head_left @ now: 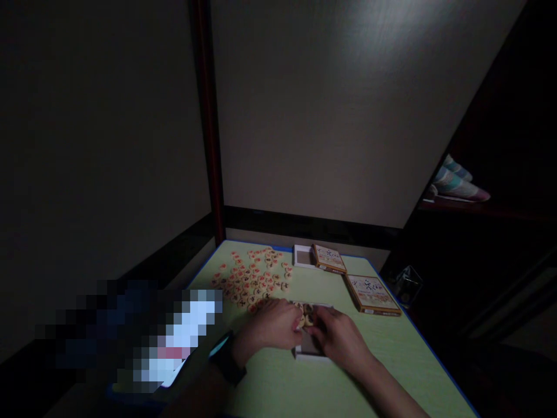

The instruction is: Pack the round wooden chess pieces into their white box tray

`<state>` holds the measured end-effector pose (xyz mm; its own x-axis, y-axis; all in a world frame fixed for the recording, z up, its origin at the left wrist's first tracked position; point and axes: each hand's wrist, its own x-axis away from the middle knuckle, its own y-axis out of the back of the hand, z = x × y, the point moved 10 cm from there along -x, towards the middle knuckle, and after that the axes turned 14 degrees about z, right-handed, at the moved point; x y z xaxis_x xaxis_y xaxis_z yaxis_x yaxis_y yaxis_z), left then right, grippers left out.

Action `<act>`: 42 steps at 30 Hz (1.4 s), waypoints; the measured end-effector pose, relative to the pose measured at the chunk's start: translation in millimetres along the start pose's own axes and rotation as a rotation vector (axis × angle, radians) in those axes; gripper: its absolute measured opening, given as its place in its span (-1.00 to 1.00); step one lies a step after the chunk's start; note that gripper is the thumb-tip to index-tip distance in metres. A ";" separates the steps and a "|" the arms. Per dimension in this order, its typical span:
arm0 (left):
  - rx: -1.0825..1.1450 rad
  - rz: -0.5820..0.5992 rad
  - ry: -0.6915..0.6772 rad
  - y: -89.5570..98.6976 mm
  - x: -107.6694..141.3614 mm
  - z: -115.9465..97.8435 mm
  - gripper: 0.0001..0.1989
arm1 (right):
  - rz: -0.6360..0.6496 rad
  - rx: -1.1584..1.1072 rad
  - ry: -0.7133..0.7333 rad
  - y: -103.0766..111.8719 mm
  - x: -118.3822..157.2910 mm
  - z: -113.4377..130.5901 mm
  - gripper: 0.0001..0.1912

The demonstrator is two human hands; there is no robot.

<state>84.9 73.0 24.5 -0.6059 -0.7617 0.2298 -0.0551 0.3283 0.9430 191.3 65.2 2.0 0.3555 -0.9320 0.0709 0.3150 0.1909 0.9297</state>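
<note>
Round wooden pieces with red or dark characters (250, 278) lie scattered over the left part of the green table (261, 383). Nearer to me is an open white tray (314, 346); several round pieces (308, 319) are at its far part, between my hands. My left hand (278, 323), with a dark watch on the wrist, has its fingers curled at these pieces from the left. From the right, my right hand (339, 337) pinches at the same pieces with thumb and fingers. The fingertips partly hide what each hand holds.
At the table's back stands a second white tray (303, 256), partly under a printed box lid (329, 258). Another printed lid (373, 294) lies by the right edge. A blurred bright screen (187, 331) is at the left. Walls rise behind the table.
</note>
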 end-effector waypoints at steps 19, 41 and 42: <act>0.052 -0.156 -0.148 8.9 1.8 -18.4 -0.78 | -0.296 -0.075 0.052 72.7 -36.8 3.9 -0.82; 0.068 -0.085 -0.198 -1.1 -7.7 -23.1 -0.65 | 0.253 0.337 0.112 40.6 -255.3 36.1 -0.66; 0.059 -0.073 -0.212 -0.8 -7.7 -24.0 -0.65 | 0.252 0.329 0.107 42.2 -256.6 34.7 -0.65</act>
<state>108.7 65.2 27.7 -0.7512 -0.6525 0.1000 -0.1474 0.3135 0.9381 82.8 301.8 35.6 0.4805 -0.8282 0.2884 -0.0849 0.2834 0.9552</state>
